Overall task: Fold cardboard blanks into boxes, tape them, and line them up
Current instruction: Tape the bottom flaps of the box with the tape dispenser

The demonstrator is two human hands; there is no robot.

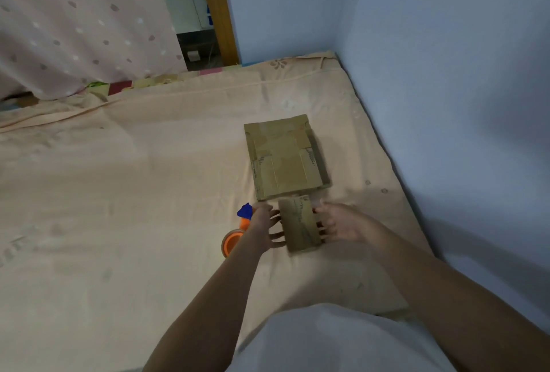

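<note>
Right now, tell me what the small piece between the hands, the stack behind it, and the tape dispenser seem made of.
Small piece: matte brown cardboard, printed marks. Stack: same brown cardboard; glossier strips suggest tape. Tape dispenser: likely smooth plastic, bright orange with a blue part. Bed sheet: soft, wrinkled fabric.

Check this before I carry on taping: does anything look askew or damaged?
Nothing looks damaged. The small cardboard piece between both hands lies slightly skewed to the flat stack beyond it.

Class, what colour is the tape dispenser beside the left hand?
Orange, with a blue end, seen in the head view: tape dispenser.
</note>
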